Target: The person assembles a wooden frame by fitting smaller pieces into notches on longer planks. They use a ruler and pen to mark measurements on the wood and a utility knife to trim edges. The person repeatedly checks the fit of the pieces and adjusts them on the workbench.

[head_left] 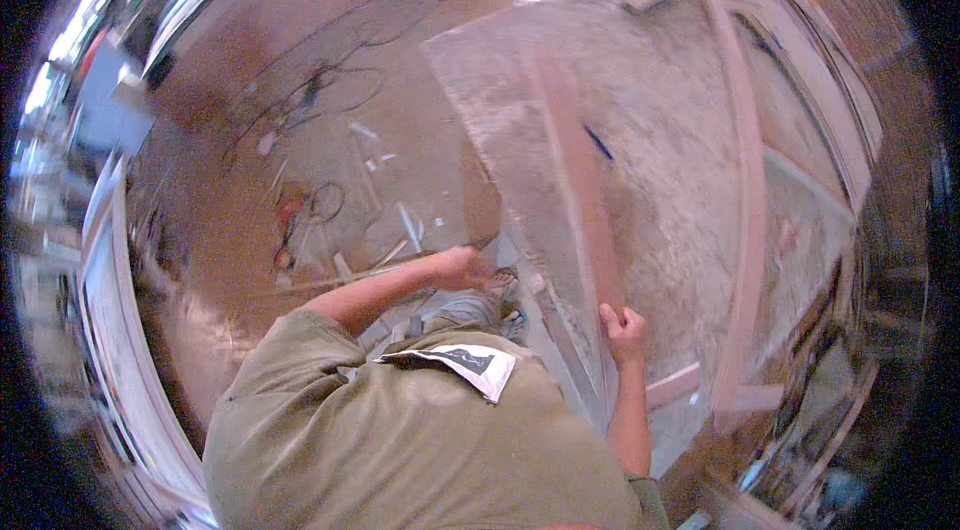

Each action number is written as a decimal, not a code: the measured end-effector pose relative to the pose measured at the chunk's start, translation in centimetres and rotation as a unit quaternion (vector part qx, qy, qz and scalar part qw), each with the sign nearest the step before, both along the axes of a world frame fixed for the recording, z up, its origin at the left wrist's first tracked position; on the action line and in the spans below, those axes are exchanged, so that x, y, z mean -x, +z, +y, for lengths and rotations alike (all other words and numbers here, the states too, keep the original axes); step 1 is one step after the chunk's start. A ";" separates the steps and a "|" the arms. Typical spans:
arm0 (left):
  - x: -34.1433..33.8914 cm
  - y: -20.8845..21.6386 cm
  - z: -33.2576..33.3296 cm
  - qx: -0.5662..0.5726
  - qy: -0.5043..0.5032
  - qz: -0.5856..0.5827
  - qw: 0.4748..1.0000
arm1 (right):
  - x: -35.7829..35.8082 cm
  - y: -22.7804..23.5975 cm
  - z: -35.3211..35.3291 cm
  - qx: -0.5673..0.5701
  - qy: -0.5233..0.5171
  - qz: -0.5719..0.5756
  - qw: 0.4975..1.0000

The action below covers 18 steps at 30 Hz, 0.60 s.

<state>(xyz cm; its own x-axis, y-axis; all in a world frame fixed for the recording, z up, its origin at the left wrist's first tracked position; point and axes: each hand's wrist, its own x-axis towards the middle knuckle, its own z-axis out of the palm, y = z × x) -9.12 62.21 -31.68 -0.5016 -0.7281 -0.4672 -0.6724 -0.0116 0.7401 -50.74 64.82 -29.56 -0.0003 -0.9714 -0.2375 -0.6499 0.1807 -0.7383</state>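
Observation:
A long reddish-brown wooden plank (580, 170) lies lengthwise across a worn, pale work board (660, 60). My right hand (624, 330) is closed at the plank's near end, thumb over its edge and fingers curled. In front of my body is my left hand (460, 268), smeared by motion; whether its fingers hold anything does not show. A slim dark blue, pen-like object (598, 141) rests just right of the plank.
A second long wooden strip (745, 200) runs along the board's right side. On the floor at left lie cables (345, 75), pale offcuts (408, 228) and an orange-red item (289, 215). A short wood piece (672, 385) sits beyond my right forearm.

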 end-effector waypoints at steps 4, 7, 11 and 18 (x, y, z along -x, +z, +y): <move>-9.5 -10.9 13.4 -0.107 0.146 -0.199 0.963 | -1.4 -0.9 -1.6 0.046 -0.017 0.039 0.998; -18.3 -18.3 26.0 -0.205 0.131 -0.309 0.919 | -2.7 -2.1 -2.9 0.066 0.012 0.079 0.995; -17.1 -17.4 27.6 -0.267 0.272 -0.163 0.910 | -3.1 -0.3 -6.6 0.026 0.025 0.086 0.996; -23.1 -16.3 20.0 -0.398 0.517 0.032 0.757 | -6.5 1.7 -10.1 -0.022 -0.032 0.522 0.852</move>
<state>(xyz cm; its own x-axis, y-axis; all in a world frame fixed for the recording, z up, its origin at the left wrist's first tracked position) 13.98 82.25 -47.96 0.1042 -0.2475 -0.9633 0.0365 -0.9669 0.2524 -44.26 54.77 -27.90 -0.2863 -0.9515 -0.1128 -0.9363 0.2528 0.2438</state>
